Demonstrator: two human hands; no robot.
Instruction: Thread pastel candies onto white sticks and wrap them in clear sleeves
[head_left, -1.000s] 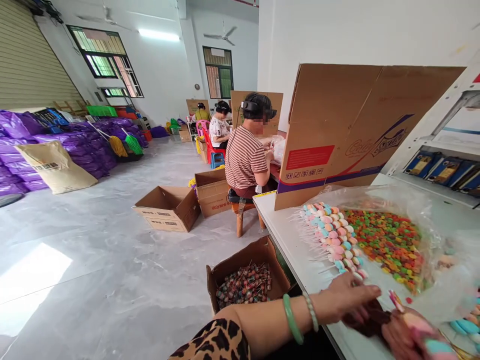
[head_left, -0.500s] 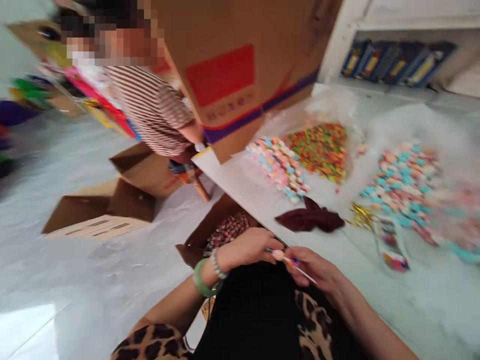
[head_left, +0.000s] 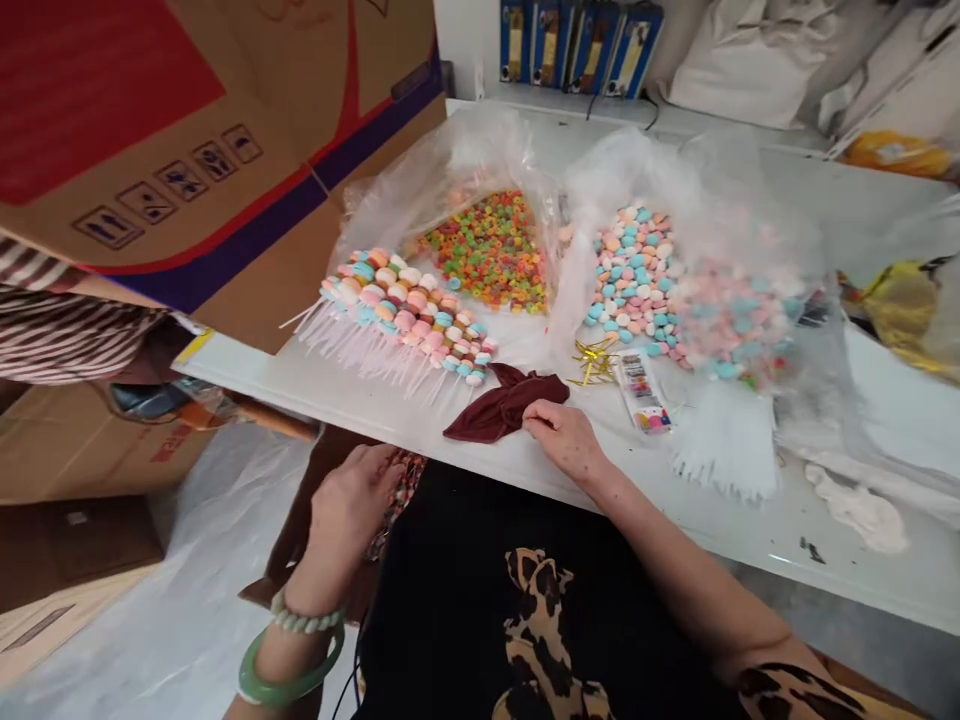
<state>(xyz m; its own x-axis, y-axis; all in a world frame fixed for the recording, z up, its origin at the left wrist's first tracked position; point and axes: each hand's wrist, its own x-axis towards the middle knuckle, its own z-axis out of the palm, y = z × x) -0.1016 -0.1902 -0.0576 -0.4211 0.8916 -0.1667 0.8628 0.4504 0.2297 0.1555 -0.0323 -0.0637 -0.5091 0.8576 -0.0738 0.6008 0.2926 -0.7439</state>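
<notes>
My left hand (head_left: pixel 352 510), with a green bangle and a beaded bracelet at its wrist, is below the table edge, over an open cardboard box of small colourful pieces (head_left: pixel 400 490). Its fingers bend downward; their tips are hidden. On the table, my right hand (head_left: pixel 566 440) has its fingers closed at a crumpled dark red cloth (head_left: pixel 495 405). Beyond the cloth lies a row of marshmallow skewers (head_left: pixel 409 310) on white sticks. Gold twist ties (head_left: pixel 594 360) and a small printed packet (head_left: pixel 643 392) lie right of the cloth.
Plastic bags hold coloured rings (head_left: pixel 495 250) and loose pastel marshmallows (head_left: pixel 637 270). White sticks (head_left: pixel 727 440) lie at the right, near a crumpled white cloth (head_left: pixel 859 505). A large carton (head_left: pixel 225 130) stands at the table's left; a person in a striped top (head_left: pixel 67 320) is behind it.
My hands were together at the table edge on a marshmallow skewer. They have parted: left down to the box, right onto the cloth. The view has swung right.
</notes>
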